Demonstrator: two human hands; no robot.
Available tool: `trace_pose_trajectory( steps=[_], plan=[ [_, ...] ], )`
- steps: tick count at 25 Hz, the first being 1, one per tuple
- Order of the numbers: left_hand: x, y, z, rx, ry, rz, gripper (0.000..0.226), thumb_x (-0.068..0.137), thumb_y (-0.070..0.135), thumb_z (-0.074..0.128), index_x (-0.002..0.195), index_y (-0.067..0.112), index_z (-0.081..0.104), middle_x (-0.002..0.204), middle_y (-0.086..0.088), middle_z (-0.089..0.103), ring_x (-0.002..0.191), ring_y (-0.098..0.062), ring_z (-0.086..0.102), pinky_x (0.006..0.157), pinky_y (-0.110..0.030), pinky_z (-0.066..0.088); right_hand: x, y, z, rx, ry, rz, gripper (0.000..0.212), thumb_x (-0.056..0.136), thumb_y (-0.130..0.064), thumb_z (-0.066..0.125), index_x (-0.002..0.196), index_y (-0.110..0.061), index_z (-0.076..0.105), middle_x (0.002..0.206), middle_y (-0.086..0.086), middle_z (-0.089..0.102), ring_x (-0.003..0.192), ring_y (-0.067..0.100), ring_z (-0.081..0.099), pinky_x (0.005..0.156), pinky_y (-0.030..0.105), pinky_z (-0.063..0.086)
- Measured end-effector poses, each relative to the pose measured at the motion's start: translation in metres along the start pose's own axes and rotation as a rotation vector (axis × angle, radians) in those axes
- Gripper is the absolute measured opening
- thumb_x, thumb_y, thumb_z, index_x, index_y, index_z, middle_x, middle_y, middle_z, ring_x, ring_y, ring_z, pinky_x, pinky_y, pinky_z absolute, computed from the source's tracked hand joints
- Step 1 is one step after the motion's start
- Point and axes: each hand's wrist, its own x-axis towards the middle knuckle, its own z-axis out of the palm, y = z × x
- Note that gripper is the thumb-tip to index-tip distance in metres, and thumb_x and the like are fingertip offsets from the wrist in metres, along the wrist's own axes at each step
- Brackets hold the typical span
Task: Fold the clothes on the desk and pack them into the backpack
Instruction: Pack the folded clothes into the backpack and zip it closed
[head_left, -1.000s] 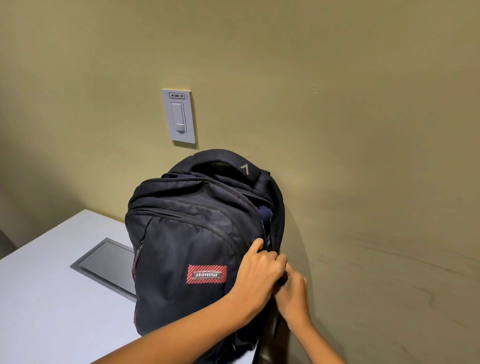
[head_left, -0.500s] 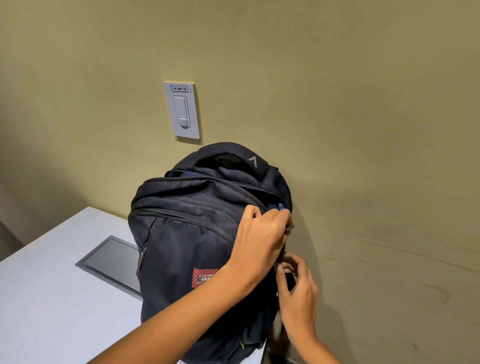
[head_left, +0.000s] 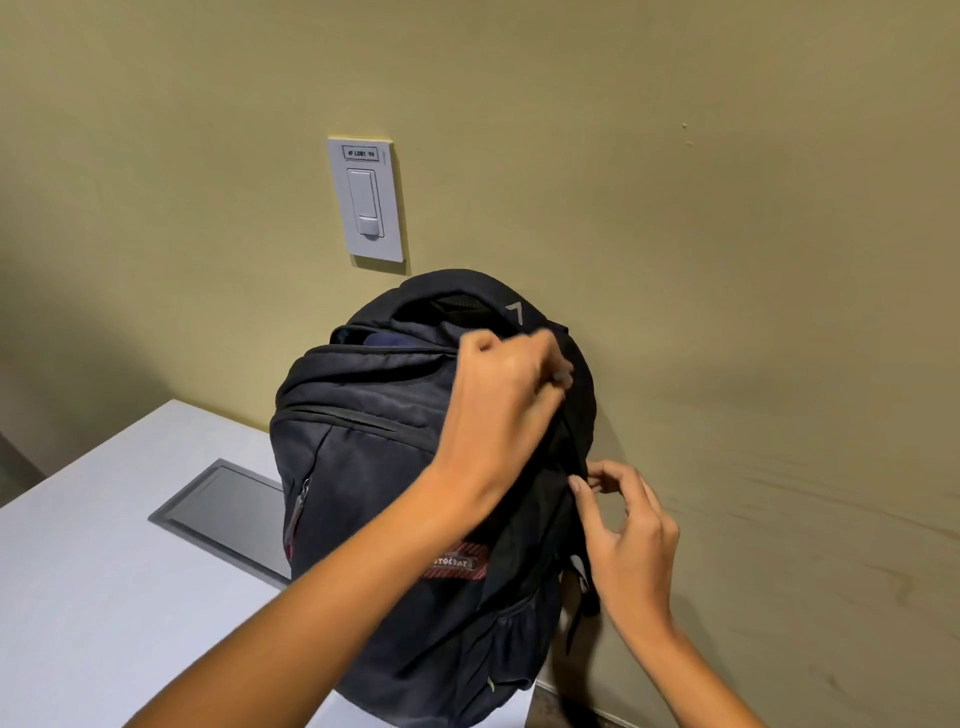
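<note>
One view only, the head view. One black backpack (head_left: 374, 467) is seen upright on the near corner of one white worktop (head_left: 104, 597), backed against an olive wall (head_left: 727, 260).

Writing: one red striped patch (head_left: 457, 564) low on the pack front is half covered by the left forearm, and only "TOCRAT" can be read. One grey chevron mark (head_left: 515, 312) is printed on the pack top. One white switch plate (head_left: 366, 200) is fixed to the wall above the pack, and its label (head_left: 360, 153) reads "4F LDB1 V4". One grey flush panel (head_left: 223, 509) is set into the worktop left of the pack.

Two hands are counted. The left hand (head_left: 506, 387) is curled tight at the pack's upper right, with a small grey zip pull (head_left: 562, 376) pinched at the fingertips; this part is blurred. The right hand (head_left: 631, 540) is held at the pack's right edge, fingers loosely bent, thumb tip touching the fabric. Whether anything is pinched there cannot be told.

One strip of navy cloth (head_left: 387, 340) is visible inside the gap at the top left.

Against 0.5 s ago: the left hand is found higher, near the pack top. The two hands, then just beside each other, are now well apart. The blue showing at the right side is now covered.
</note>
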Motion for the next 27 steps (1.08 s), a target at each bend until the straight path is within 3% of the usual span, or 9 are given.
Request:
trace_pose_trajectory(
  steps=[3,6,9,12,14,18,21,27],
  plan=[
    [0.023,-0.019,-0.023,-0.083,0.131,-0.188,0.022,0.072,0.011,0.076,0.072,0.021,0.056,0.074,0.010,0.069,0.067,-0.004,0.062,0.080,-0.031,0.048,-0.002,-0.003,0.003,0.011,-0.010,0.044,0.013,0.082,-0.008,0.074,0.094,-0.009,0.067,0.084,-0.005,0.065,0.079,0.004,0.057,0.076,0.005,0.041],
    [0.022,-0.023,-0.030,-0.126,0.102,-0.257,0.017,0.074,0.012,0.077,0.074,0.012,0.060,0.075,0.007,0.069,0.069,-0.007,0.064,0.070,-0.025,0.051,0.003,-0.019,0.007,0.049,-0.022,0.131,0.011,0.091,-0.009,0.065,0.100,-0.014,0.066,0.090,-0.006,0.063,0.085,0.002,0.057,0.076,0.014,0.045],
    [0.021,-0.015,-0.031,-0.164,0.081,-0.253,0.017,0.074,0.011,0.078,0.074,0.010,0.061,0.076,0.006,0.070,0.067,-0.005,0.062,0.063,-0.011,0.046,0.027,-0.047,0.005,0.044,0.042,-0.041,0.018,0.093,-0.017,0.062,0.110,-0.010,0.066,0.102,0.000,0.061,0.092,0.002,0.055,0.085,0.009,0.041],
    [0.023,-0.011,-0.033,-0.196,0.072,-0.281,0.016,0.075,0.013,0.078,0.074,0.010,0.062,0.075,0.006,0.070,0.061,-0.002,0.060,0.060,-0.008,0.042,0.057,-0.069,0.018,-0.033,-0.002,-0.187,0.033,0.087,-0.016,0.072,0.117,-0.006,0.064,0.110,0.005,0.061,0.103,0.014,0.056,0.092,0.021,0.044],
    [0.021,-0.011,-0.035,-0.219,0.059,-0.287,0.015,0.075,0.012,0.078,0.074,0.011,0.063,0.074,0.006,0.069,0.059,-0.002,0.060,0.059,-0.008,0.042,0.069,-0.074,0.030,-0.105,-0.023,-0.222,0.032,0.082,-0.013,0.075,0.112,-0.006,0.065,0.105,0.005,0.063,0.099,0.019,0.057,0.086,0.027,0.046],
    [0.024,-0.026,-0.042,-0.242,0.056,-0.355,0.016,0.072,0.014,0.080,0.072,0.012,0.064,0.071,0.010,0.069,0.059,-0.003,0.062,0.059,-0.013,0.046,0.073,-0.067,0.032,-0.121,-0.028,-0.297,0.014,0.085,-0.012,0.072,0.096,-0.005,0.065,0.091,0.004,0.064,0.085,0.022,0.058,0.077,0.023,0.040],
    [0.034,-0.055,-0.054,-0.206,0.105,-0.436,0.016,0.070,0.015,0.082,0.072,0.014,0.066,0.068,0.008,0.069,0.063,-0.010,0.066,0.063,-0.025,0.053,0.071,-0.058,0.026,-0.131,-0.054,-0.323,0.010,0.088,-0.013,0.071,0.093,-0.007,0.065,0.088,0.002,0.064,0.082,0.021,0.057,0.075,0.026,0.043],
    [0.031,-0.082,-0.075,-0.219,0.224,-0.573,0.014,0.072,0.016,0.080,0.075,0.011,0.067,0.073,0.009,0.071,0.066,-0.003,0.067,0.073,-0.023,0.056,0.072,-0.069,0.034,-0.194,-0.045,-0.296,0.011,0.086,-0.016,0.072,0.090,-0.012,0.063,0.086,-0.002,0.061,0.081,0.020,0.055,0.077,0.038,0.046]
  ],
)
